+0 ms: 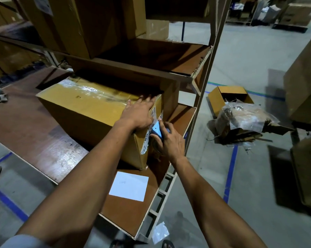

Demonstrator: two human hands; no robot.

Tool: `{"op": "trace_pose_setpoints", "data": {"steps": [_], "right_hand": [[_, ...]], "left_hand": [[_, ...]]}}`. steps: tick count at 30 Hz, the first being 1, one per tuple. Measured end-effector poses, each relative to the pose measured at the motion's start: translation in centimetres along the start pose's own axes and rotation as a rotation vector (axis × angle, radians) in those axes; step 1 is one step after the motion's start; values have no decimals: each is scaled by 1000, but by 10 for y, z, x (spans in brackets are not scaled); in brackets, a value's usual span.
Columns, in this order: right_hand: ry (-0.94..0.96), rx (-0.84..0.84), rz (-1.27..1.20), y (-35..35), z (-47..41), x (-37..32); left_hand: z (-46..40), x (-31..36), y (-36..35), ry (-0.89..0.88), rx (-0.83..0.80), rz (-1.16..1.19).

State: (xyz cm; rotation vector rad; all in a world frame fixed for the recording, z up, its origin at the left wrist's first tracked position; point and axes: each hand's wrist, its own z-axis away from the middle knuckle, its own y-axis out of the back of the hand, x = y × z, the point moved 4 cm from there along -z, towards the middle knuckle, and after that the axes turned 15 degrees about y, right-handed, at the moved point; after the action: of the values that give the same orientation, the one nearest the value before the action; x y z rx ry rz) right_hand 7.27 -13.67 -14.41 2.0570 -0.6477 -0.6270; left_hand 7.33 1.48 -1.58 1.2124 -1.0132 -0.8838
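Note:
A closed brown cardboard box (90, 111) lies on the lowest brown shelf board (126, 217) of a rack, with clear tape along its top seam. My left hand (139, 113) rests flat on the box's top right corner, fingers straight. My right hand (169, 140) grips a blue tape dispenser (157, 131) against the box's right end, where a strip of tape and a white label (146, 140) run down the side.
A white sheet (129, 186) lies on the shelf board in front of the box. More boxes fill the upper shelves (90, 24). An open carton (228, 97) with crumpled plastic wrap (244, 115) sits on the concrete floor at right, beside blue floor lines.

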Motion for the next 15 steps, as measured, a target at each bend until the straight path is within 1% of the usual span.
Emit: {"op": "trace_pose_setpoints", "data": {"steps": [7,11,15], "right_hand": [[-9,68,54,0,3,-8],[-39,115,22,-1,6,-13],[-43,132,3,1,9,-15]], "left_hand": [[-1,-3,0,-44,5,-7],[-1,-6,0,-71,-1,3],[2,-5,2,-190,-26,47]]}}
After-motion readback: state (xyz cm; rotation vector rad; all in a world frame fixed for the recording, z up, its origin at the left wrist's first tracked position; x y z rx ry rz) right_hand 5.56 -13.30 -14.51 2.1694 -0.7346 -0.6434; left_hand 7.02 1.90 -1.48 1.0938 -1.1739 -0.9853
